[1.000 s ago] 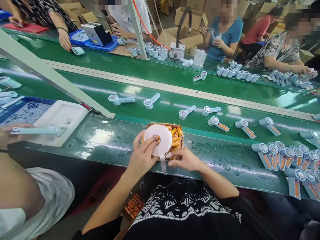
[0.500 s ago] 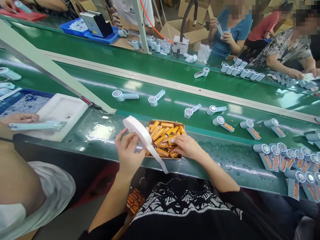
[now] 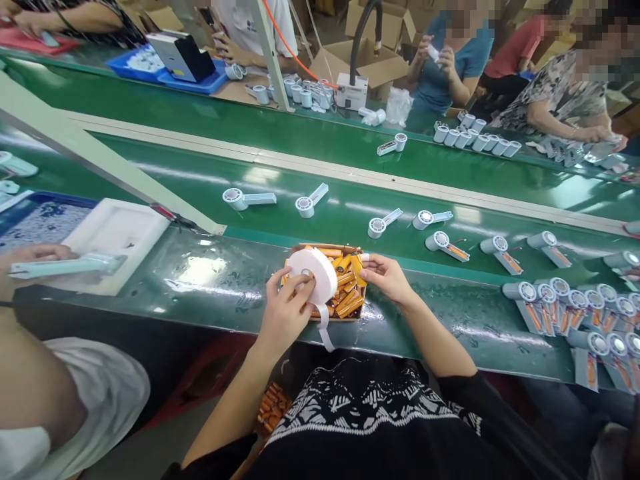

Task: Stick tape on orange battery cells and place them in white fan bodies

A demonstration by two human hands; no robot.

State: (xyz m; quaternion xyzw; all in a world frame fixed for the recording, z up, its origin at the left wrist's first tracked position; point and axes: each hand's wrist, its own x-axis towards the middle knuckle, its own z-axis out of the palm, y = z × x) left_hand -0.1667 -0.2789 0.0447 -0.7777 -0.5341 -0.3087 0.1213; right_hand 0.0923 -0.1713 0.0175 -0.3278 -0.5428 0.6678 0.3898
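Note:
A roll of white tape (image 3: 323,275) is gripped in my left hand (image 3: 285,313), its fingers at the core and a loose tail hanging toward the table edge. Behind the roll stands a shallow cardboard box (image 3: 364,308) filled with orange cylindrical batteries, partly hidden by the roll. At the box's right side, my right hand (image 3: 394,281) pinches an orange battery (image 3: 358,269) between thumb and fingers, tilted up over the others. A small white piece shows at the fingertips; I cannot tell what it is.
Pale blue handheld fan bodies (image 3: 305,205) lie along the green conveyor (image 3: 200,167), and several more with orange batteries cluster (image 3: 560,307) at right. A slanted metal post (image 3: 110,160) and white foam tray (image 3: 135,230) are at left, beside a neighbour's hand (image 3: 37,255). Co-workers sit opposite.
My left hand has moved right with the tape roll, turning its flat face up over the box. My right hand has drawn back slightly from the pile, raising a battery.

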